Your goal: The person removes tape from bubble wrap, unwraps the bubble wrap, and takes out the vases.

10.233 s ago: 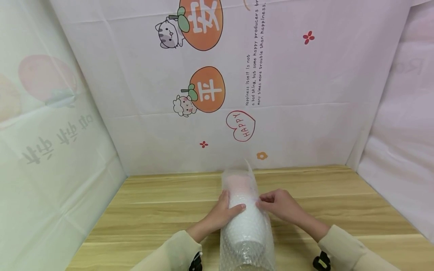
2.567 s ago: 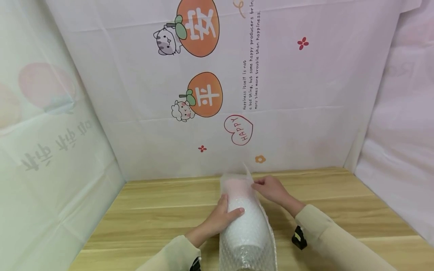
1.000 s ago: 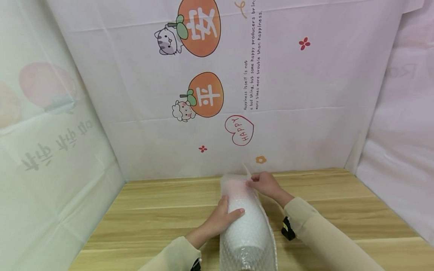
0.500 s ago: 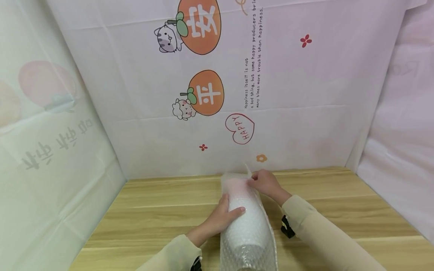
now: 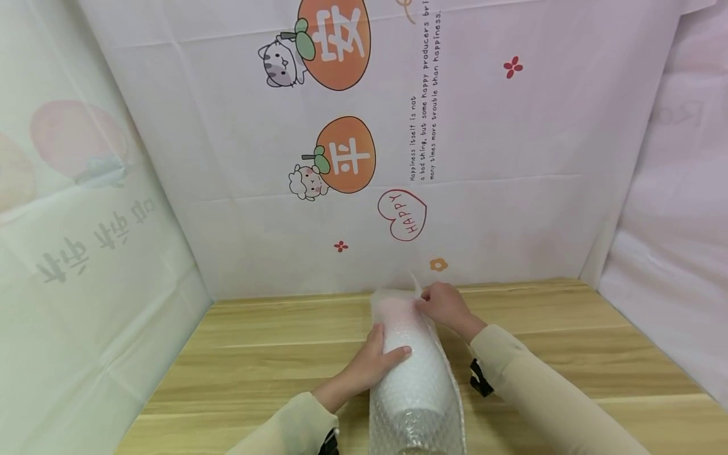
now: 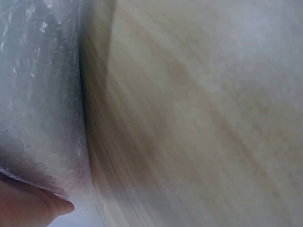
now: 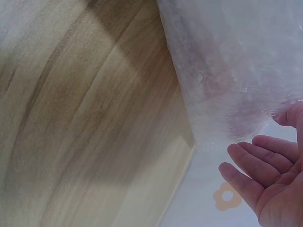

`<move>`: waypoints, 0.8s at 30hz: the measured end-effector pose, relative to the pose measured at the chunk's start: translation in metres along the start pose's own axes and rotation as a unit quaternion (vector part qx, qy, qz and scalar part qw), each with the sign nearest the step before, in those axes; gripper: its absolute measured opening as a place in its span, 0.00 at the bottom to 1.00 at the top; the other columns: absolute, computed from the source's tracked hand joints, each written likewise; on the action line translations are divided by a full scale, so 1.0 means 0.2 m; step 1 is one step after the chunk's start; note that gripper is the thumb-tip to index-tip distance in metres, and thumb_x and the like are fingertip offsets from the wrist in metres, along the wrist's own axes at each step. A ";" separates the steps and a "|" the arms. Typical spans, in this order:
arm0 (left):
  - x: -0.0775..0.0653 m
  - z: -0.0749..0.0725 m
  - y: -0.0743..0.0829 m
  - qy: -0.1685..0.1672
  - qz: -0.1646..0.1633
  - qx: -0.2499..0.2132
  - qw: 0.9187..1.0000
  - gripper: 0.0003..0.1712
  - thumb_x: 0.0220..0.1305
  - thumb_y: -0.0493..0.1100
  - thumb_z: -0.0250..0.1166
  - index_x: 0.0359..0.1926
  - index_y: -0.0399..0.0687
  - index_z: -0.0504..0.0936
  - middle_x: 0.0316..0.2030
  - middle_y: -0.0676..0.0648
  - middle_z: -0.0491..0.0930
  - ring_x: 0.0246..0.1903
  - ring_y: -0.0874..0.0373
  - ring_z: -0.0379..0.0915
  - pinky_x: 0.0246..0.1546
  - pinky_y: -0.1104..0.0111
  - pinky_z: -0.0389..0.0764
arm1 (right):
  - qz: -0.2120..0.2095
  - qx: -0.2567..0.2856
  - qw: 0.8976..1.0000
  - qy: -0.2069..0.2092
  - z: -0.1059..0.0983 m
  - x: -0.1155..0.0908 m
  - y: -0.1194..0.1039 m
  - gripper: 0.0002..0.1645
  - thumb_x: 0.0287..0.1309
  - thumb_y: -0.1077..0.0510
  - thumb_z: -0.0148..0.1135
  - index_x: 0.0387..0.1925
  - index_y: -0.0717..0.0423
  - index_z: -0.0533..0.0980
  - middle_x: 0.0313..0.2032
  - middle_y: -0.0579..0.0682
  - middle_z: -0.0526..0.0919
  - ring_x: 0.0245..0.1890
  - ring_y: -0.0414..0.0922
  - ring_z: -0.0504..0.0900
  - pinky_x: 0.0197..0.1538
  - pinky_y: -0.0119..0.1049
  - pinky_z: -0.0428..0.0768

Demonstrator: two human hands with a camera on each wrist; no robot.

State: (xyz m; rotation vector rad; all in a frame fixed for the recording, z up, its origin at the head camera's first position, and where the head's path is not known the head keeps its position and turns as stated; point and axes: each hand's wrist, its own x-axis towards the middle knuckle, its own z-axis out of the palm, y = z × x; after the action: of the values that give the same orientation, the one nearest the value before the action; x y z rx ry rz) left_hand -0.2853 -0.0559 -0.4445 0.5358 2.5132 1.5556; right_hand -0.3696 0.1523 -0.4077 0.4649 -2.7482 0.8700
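Note:
A long bundle in clear bubble wrap point(image 5: 415, 385) lies in the middle of the table, pointing away from me. Through the wrap shows a rounded white thing with a pinkish far end; its kind is hidden. My left hand point(image 5: 366, 363) grips the bundle from the left side, thumb across its top. At the far right, my right hand point(image 5: 446, 306) pinches the edge of the wrap, where a thin flap stands up. In the right wrist view the wrap point(image 7: 236, 56) meets one fingertip, while the other fingers of the right hand point(image 7: 265, 175) stretch out below it.
The wood-grain table point(image 5: 273, 360) ends at a white printed cloth point(image 5: 483, 158) hung right behind the bundle. More cloth hangs along the left side point(image 5: 114, 303) and the right side. Black straps point(image 5: 480, 379) show at both sleeve cuffs.
From beside the bundle's middle, my right hand has moved forward to the wrap's far right edge. Over the last half second it barely shifts. My left hand keeps its grip throughout.

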 end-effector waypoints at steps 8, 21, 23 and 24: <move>0.00 0.00 0.00 0.000 -0.005 0.000 1.000 0.58 0.63 0.62 0.60 0.73 0.25 0.41 0.72 0.28 0.39 0.72 0.40 0.37 0.68 0.49 0.47 | 0.007 -0.003 1.000 -0.007 0.00 0.00 -0.01 0.28 0.57 0.60 0.62 0.10 0.50 0.57 0.11 0.40 0.52 0.13 0.38 0.50 0.19 0.31 0.50; 0.00 0.00 -0.01 0.000 -0.007 -0.006 1.000 0.59 0.63 0.63 0.60 0.73 0.25 0.40 0.73 0.28 0.39 0.72 0.40 0.37 0.68 0.48 0.47 | 0.013 0.000 1.000 -0.011 0.00 0.00 -0.01 0.26 0.56 0.62 0.59 0.10 0.50 0.57 0.10 0.41 0.53 0.13 0.38 0.51 0.18 0.31 0.51; 0.00 -0.01 -0.01 -0.002 -0.009 -0.007 1.000 0.59 0.63 0.63 0.60 0.73 0.26 0.40 0.73 0.28 0.39 0.72 0.40 0.36 0.68 0.49 0.46 | 0.016 0.001 1.000 -0.012 0.00 0.00 0.00 0.26 0.56 0.62 0.58 0.10 0.50 0.57 0.10 0.41 0.53 0.13 0.38 0.51 0.18 0.31 0.52; 0.00 -0.01 -0.01 -0.002 -0.011 -0.008 1.000 0.59 0.63 0.63 0.60 0.73 0.26 0.40 0.73 0.29 0.38 0.72 0.41 0.36 0.68 0.49 0.46 | 0.017 0.000 1.000 -0.013 0.00 0.01 0.00 0.26 0.56 0.62 0.58 0.10 0.50 0.57 0.10 0.41 0.54 0.13 0.38 0.51 0.18 0.31 0.52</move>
State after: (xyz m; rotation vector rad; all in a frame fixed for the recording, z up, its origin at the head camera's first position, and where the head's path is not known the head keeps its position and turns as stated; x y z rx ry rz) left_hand -0.2867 -0.0573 -0.4454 0.5081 2.4928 1.5635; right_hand -0.3706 0.1515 -0.4079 0.4333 -2.7873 0.8783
